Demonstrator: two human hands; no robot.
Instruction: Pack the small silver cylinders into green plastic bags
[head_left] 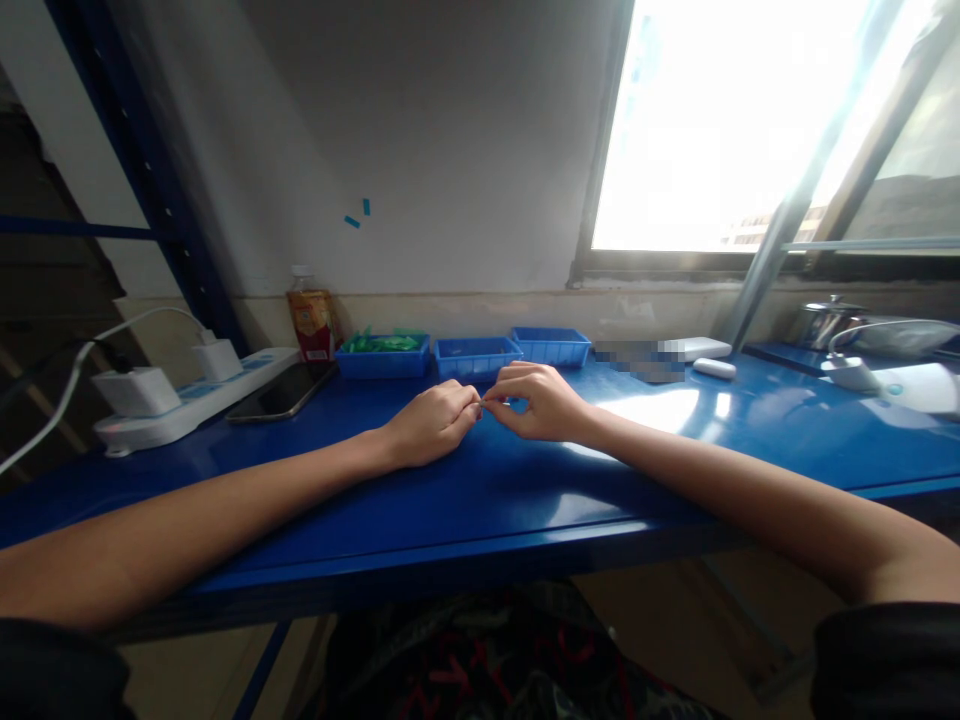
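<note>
Just above the blue table, my left hand and my right hand meet fingertip to fingertip. Both are closed in a pinch. Between the fingertips is something tiny, too small to name. Behind my hands stand three blue bins: the left bin holds green pieces, while the middle bin and the right bin show little of their contents.
A power strip with plugged-in chargers lies at the left, beside a phone and a drink bottle. To the right are a small white case, a white cup-like object and a metal pot.
</note>
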